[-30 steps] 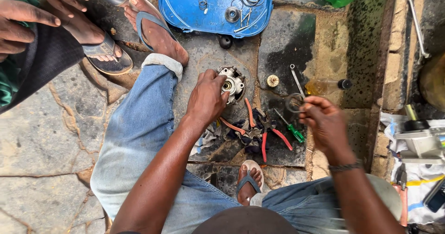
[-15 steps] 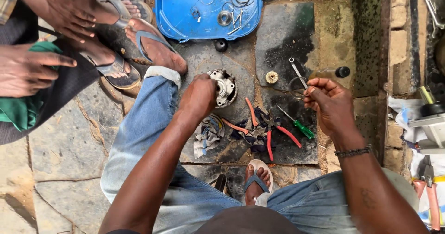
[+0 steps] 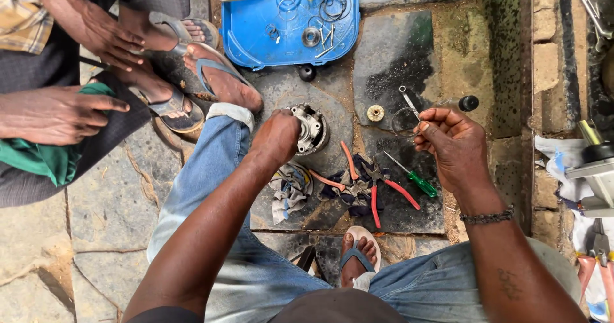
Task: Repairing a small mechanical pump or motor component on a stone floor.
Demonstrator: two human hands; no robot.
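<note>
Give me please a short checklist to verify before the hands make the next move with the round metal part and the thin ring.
1. Left hand grips the round metal part: ok.
2. Part rests on the stone floor: ok.
3. Right hand pinches the thin ring: ok.
4. Ring undamaged: cannot tell, too thin.
5. Pliers and green screwdriver lie between the hands: ok.
6. Small parts kept in the blue tray: ok.
</note>
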